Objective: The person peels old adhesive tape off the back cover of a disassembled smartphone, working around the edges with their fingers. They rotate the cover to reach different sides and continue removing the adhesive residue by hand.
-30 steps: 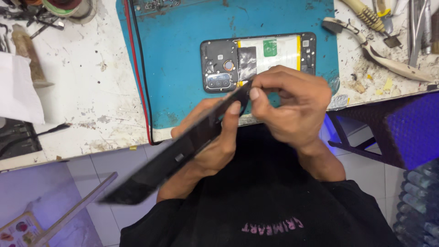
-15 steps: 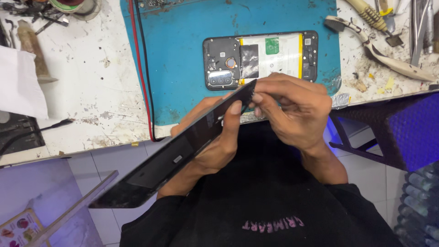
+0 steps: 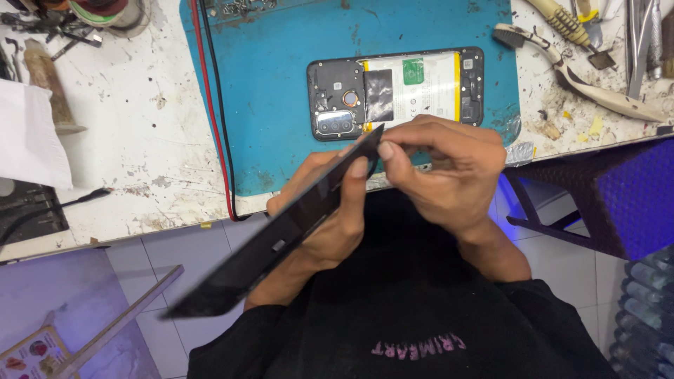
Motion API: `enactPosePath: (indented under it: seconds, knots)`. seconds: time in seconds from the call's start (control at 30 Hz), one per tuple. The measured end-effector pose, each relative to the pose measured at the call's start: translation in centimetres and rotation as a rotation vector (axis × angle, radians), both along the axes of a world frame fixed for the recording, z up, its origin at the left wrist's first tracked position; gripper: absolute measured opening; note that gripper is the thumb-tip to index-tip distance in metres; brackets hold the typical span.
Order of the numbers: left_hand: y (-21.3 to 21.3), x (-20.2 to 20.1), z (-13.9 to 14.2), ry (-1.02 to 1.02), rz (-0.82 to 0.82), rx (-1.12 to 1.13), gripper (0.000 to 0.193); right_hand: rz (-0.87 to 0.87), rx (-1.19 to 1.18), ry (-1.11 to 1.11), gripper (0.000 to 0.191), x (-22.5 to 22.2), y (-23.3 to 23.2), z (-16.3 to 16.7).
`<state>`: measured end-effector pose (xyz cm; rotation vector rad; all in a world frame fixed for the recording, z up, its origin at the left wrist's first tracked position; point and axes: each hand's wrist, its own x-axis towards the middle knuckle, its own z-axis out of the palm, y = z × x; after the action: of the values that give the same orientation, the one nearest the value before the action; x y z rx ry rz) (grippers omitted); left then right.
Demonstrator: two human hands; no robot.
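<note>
A long, thin black panel (image 3: 267,245) is held edge-on over my lap, slanting from lower left up to the bench edge. My left hand (image 3: 337,217) grips it from underneath, thumb pressed on its upper end. My right hand (image 3: 449,172) pinches the panel's top corner between thumb and fingertips. Behind the hands, an opened phone (image 3: 397,91) lies back-up on a blue mat (image 3: 281,84), showing its white battery and camera module.
Red and black wires (image 3: 210,119) run along the mat's left edge. A brush and hand tools (image 3: 597,77) lie at the right of the scuffed white bench (image 3: 133,140). A wooden-handled tool (image 3: 49,88) and white cloth (image 3: 28,137) sit left. A dark stool (image 3: 597,189) stands right.
Both hands and the panel stay together with only slight shifts in the view; the right fingers keep working at the panel's top corner. The phone has not moved.
</note>
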<state>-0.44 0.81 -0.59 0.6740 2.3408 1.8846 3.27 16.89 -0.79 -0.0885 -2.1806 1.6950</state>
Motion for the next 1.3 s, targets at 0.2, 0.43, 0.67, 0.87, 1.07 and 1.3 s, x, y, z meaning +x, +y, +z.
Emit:
enactPosePath:
  seconds: [0.2,0.43,0.67,0.87,1.07,1.3]
  knots:
    - [-0.5,0.0,0.2,-0.005,-0.031,-0.014,0.013,0.012,0.14,0.116,0.01,0.1,0.5,-0.3]
    - [-0.1,-0.1,-0.3,0.081,-0.064,-0.022,0.012,-0.086,0.303,0.118,0.008,-0.1,0.0,-0.6]
    - [0.4,-0.5,-0.4,0.193,-0.043,0.04,0.013,0.044,0.148,0.095,0.008,-0.5,0.9,0.0]
    - [0.2,-0.2,-1.0,0.108,-0.052,0.026,0.013,-0.007,0.082,0.052,0.006,-0.2,0.5,-0.8]
    - [-1.0,0.5,-1.1,0.008,-0.028,-0.011,0.016,0.147,-0.067,0.048,0.01,0.0,1.8,-1.2]
    - [0.7,0.0,-2.0,0.357,-0.015,0.104,0.013,-0.045,0.119,0.189,0.006,-0.1,0.2,-1.9]
